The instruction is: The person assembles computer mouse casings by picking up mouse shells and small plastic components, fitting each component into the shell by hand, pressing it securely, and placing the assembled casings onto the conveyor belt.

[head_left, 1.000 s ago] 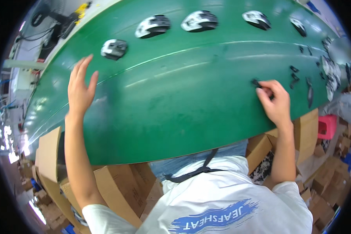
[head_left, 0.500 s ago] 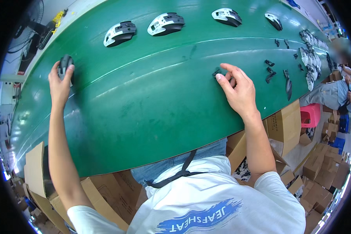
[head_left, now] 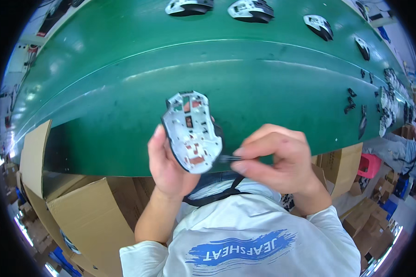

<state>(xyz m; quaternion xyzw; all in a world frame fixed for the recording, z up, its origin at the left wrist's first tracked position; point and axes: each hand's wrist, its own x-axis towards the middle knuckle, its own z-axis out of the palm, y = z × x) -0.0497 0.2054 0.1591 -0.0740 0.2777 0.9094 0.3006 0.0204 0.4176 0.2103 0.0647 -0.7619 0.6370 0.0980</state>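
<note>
A computer mouse shell (head_left: 195,134), white inside with cutouts and dark side edges, lies inside-up in my left hand (head_left: 164,164). The fingers of that hand wrap around its left side and underside, and skin shows through the openings. At the shell's lower right edge, my right hand (head_left: 277,159) pinches a small dark plastic part (head_left: 229,158) between thumb and index finger. The part reaches the shell's edge; whether it touches is too small to tell. Both hands are above the near edge of the green table (head_left: 120,111).
White-and-black mouse shells (head_left: 250,10) stand in a row along the far side. Small black parts (head_left: 350,104) and a cluster of white shells (head_left: 387,108) lie at the right. Open cardboard boxes (head_left: 90,221) stand below the table edge. A pink stool (head_left: 369,166) is at the right.
My left hand has brought the shell from the far left to in front of me, now showing its inside. The right hand has drawn nearer with its small part, meeting the shell's edge.
</note>
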